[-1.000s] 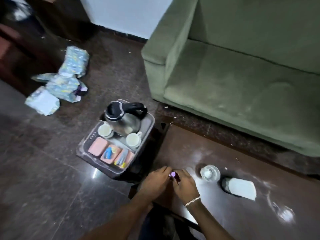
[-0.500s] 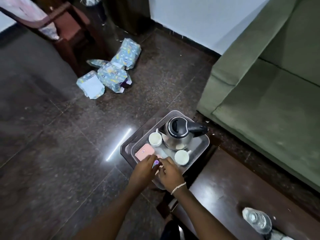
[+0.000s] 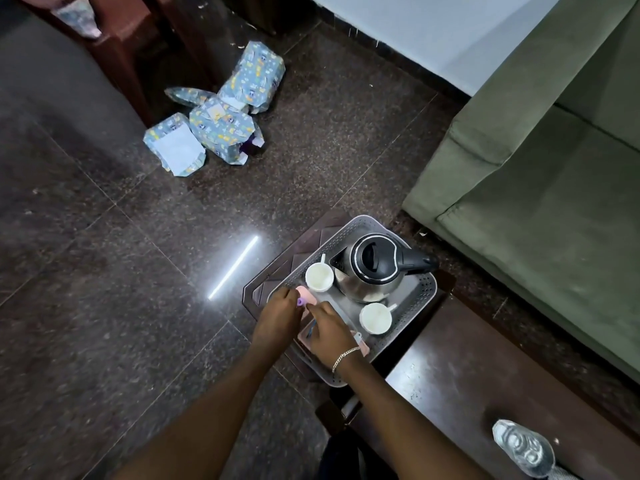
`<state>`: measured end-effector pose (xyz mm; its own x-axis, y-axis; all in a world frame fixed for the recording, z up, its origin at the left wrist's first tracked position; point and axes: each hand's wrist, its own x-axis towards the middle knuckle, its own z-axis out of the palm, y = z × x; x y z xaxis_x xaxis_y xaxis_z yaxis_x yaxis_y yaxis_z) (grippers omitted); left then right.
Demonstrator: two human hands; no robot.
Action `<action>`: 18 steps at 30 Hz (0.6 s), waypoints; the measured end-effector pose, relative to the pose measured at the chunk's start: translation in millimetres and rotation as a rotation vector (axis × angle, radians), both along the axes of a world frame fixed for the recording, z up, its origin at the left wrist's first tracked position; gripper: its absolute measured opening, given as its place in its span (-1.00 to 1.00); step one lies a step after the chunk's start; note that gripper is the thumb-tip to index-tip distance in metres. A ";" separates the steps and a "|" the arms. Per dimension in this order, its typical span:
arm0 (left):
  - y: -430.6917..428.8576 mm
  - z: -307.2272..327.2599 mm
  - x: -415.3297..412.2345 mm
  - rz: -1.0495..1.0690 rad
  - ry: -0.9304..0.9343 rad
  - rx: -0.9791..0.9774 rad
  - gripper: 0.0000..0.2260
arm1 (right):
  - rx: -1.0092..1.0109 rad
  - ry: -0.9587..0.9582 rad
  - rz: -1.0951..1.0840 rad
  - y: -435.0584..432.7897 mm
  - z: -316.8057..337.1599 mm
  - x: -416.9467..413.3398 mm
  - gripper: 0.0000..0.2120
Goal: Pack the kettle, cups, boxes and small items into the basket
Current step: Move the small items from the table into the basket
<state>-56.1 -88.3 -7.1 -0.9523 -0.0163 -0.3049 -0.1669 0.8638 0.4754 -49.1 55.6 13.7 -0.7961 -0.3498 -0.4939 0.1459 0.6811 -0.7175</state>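
Purple item (image 3: 300, 301) sits pinched in our left hand (image 3: 278, 318), touching our half-curled, seemingly empty right hand (image 3: 329, 325), over the basket (image 3: 424, 289).

basket (image 3: 420, 299) far half: kettle (image 3: 372, 268), two cups (image 3: 319, 277) block | near half: both hands crowd

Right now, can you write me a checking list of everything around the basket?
Surface: dark speckled stone floor; dark wooden table beside it.
Job's things: grey perforated plastic basket holds steel kettle with black lid, two white cups, pink boxes.
Clutter: blue patterned wrapped parcels on the floor; clear plastic bottle on the table.
Grippers: left hand pinches small purple item; right hand beside it, over the boxes.
Cables: nothing seen.
Surroundings: green fabric sofa, white wall.
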 end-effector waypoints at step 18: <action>12.9 10.1 23.8 -0.056 0.024 -0.107 -0.65 | 0.061 0.287 -0.149 52.7 10.3 23.3 -0.65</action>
